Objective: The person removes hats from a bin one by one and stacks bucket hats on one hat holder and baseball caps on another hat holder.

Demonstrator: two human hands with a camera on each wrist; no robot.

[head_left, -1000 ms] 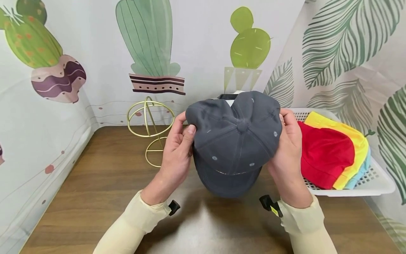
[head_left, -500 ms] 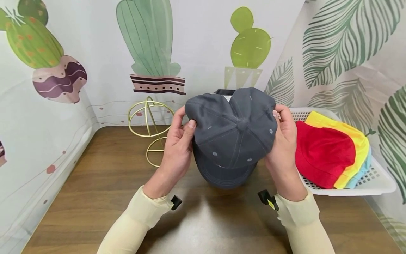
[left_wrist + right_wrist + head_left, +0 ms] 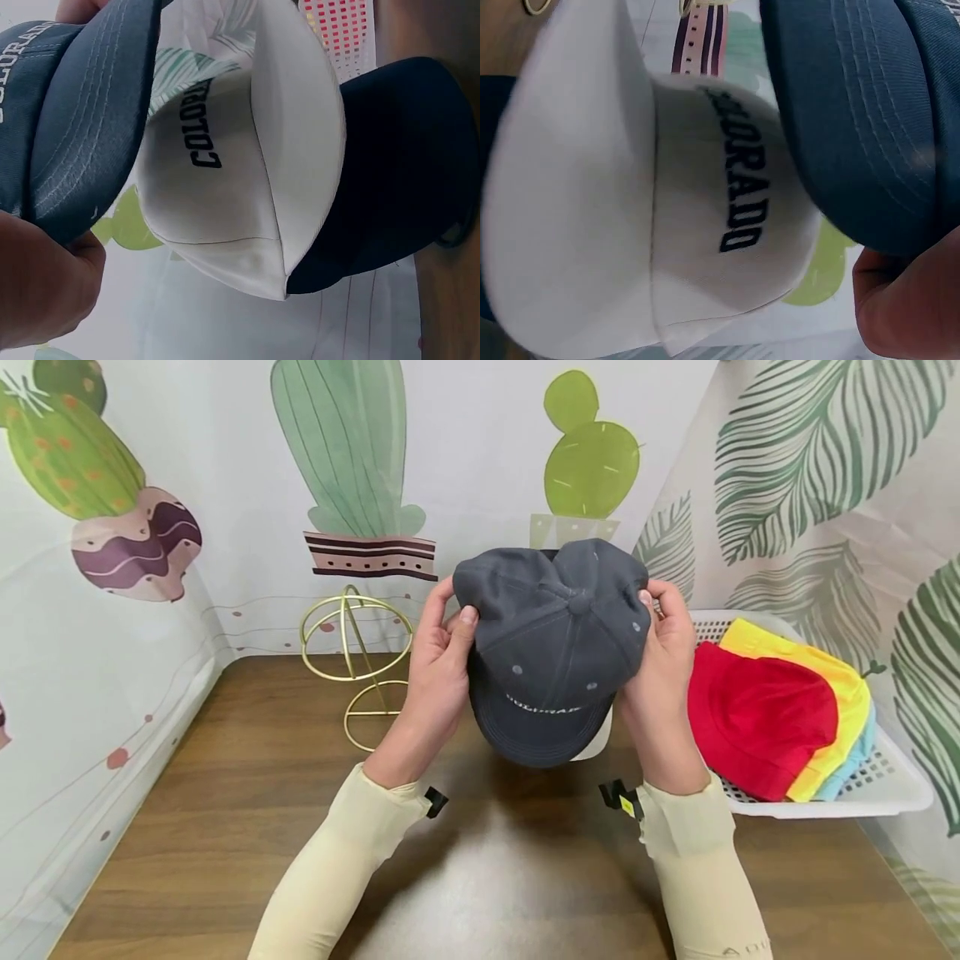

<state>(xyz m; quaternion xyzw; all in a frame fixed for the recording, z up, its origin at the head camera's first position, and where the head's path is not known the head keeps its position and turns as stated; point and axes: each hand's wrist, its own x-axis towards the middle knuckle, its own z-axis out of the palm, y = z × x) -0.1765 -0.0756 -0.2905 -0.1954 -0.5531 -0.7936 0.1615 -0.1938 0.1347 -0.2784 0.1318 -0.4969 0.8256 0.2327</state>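
What fills most of my head view is the white cloth backdrop [image 3: 480,443], printed with cacti and leaves. Below it spreads the brown wood-grain table [image 3: 225,802], and at its right side I see a white perforated basket [image 3: 840,812].

The charcoal cap [image 3: 558,635] is up off the table near the middle, crown facing me and brim pointing toward the person. From the wrist views I make out a white cap [image 3: 210,206] resting on a navy cap [image 3: 397,165], which sits on the table; the charcoal cap is above that pair, and I can't tell whether it touches the white one.

In the basket I count a red hat [image 3: 772,718] over a yellow hat [image 3: 853,693], with a light-blue hat [image 3: 851,767] beneath. Left of the charcoal cap stands a gold wire stand [image 3: 356,680], behind the left forearm.

Then the hands: the left hand [image 3: 438,668] pinches the cap's left edge, thumb on top, and the right hand [image 3: 663,672] holds its right edge, so I read each grip as clamped on the charcoal cap.

Smallest for me is the pale lettering [image 3: 543,706] above its brim.
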